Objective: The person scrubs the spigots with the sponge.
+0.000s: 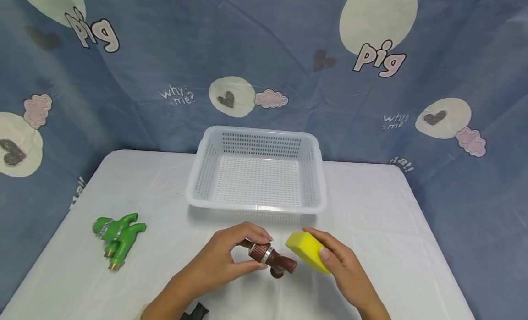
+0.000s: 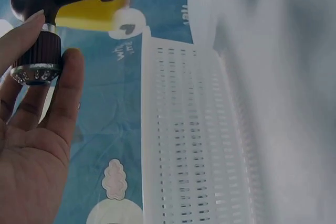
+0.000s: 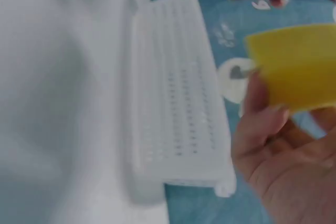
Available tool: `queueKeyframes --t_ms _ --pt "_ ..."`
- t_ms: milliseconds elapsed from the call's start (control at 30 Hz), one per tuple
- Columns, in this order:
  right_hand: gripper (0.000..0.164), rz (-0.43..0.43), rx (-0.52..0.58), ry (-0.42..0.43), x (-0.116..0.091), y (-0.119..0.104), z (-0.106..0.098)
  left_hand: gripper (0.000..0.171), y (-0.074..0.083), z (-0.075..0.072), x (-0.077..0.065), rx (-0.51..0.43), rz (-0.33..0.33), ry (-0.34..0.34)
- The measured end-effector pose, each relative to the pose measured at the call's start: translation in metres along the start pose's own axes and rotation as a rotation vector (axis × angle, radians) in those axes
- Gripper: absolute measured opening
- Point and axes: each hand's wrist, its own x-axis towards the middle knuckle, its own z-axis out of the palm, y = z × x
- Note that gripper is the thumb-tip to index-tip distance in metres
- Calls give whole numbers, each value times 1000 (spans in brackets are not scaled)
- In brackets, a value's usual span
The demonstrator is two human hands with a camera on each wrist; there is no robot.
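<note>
Now the left hand (image 1: 220,260) pinches a brown tap (image 1: 270,256) in its fingers; near it, the right hand (image 1: 350,274) grips a yellow sponge (image 1: 307,250).

blue cloth (image 1: 264,45) reads "pig", "why me?", "ha!!"
</note>
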Motion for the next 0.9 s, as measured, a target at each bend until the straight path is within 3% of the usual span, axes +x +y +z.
queueKeyframes --t_ms 67,167,267,433,533,667,800,900 --pt "44 -82 38 4 0 -2 -2 37 0 0 0 6 2 -19" --pt "45 -137 113 -95 1 -3 -2 36 0 0 -1 26 28 -37" --pt "41 -100 181 -197 2 0 1 36 1 -1 -2 50 56 -31" --pt "37 11 228 -274 1 6 3 40 5 -2 -1 40 72 -17" --pt "36 43 132 -266 1 7 1 42 7 -2 0 44 79 -4" --pt "35 69 14 -166 1 4 -6 42 6 -2 1 55 76 13" --pt "39 -26 75 -107 -1 -1 -13 43 5 -1 0 56 70 6" --pt "40 -127 176 -161 0 -3 -12 43 5 0 0 50 74 -12"
